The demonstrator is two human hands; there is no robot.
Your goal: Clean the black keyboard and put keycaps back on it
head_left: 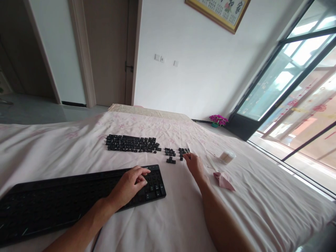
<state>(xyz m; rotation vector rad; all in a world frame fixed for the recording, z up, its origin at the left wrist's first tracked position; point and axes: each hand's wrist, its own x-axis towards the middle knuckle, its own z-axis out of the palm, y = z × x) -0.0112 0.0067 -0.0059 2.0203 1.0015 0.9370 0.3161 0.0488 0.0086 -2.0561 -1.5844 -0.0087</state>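
Note:
A black keyboard (65, 199) lies on a bed covered by a pale pink sheet (170, 217). My left hand (131, 183) rests on the keyboard's right end, fingers curled, fingertips pressing on the keys. Beyond it, loose black keycaps (132, 143) are laid out in rows, with smaller groups of keycaps (170, 154) to their right. My right hand (193, 163) reaches to the rightmost group of keycaps (183, 151), its fingertips pinched at them; whether it holds one I cannot make out.
A small round container of cotton swabs (227, 156) and a folded pink cloth (223, 180) lie right of my right hand. A thin white stick (211, 162) lies between them. A window wall runs along the right; a door stands behind the bed.

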